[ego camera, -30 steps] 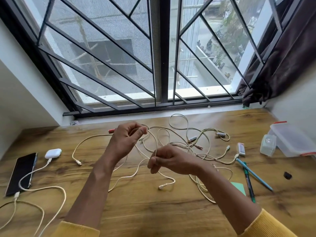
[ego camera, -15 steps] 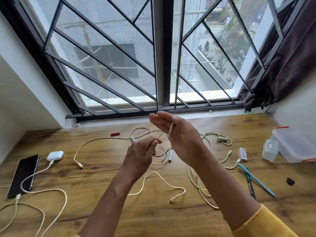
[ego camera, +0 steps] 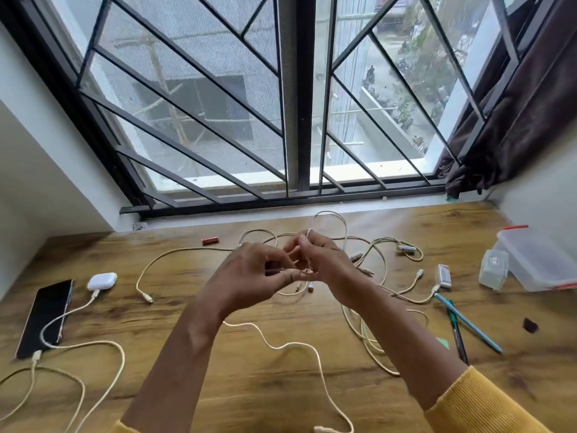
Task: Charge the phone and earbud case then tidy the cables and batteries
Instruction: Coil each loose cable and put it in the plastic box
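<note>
— Hands?
— Left hand [ego camera: 253, 270] and right hand [ego camera: 321, 260] raised together above the table [ego camera: 218, 385], fingers curled, both pinching one pale cable [ego camera: 281, 345]; its slack trailing down over the wood toward the near edge.
— Phone, earbud case?
— Far left. Phone [ego camera: 46, 317] flat, plugged in. Earbud case [ego camera: 101, 281] just beyond it, also on a lead.
— Other cables?
— Tangled behind and right of the hands.
— Batteries?
— One red battery [ego camera: 210, 240] near the window sill.
</note>
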`<move>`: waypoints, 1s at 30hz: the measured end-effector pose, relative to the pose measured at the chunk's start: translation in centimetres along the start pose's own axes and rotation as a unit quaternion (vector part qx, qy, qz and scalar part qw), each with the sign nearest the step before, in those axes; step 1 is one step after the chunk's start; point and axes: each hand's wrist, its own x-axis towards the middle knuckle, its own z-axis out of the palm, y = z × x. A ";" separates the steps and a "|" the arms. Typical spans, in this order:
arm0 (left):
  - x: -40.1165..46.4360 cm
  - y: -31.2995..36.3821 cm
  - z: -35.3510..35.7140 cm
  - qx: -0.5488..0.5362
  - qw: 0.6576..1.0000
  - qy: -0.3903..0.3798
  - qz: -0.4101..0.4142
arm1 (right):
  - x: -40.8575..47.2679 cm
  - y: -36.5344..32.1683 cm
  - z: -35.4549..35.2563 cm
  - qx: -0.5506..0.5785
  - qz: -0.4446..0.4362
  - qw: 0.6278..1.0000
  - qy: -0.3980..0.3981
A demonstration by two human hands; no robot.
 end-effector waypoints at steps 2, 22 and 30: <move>0.2 -0.4 -0.9 -0.014 1.000 -0.005 -0.002 | -0.2 0.0 0.2 -0.036 -0.011 0.999 -0.023; 2.3 -2.5 -0.7 -0.286 0.956 0.058 0.043 | 0.0 -1.7 -0.2 0.094 -0.009 0.968 -0.231; 3.1 -2.2 2.3 -0.330 0.925 0.190 0.010 | 0.5 -2.7 0.6 0.176 -0.102 0.956 -0.210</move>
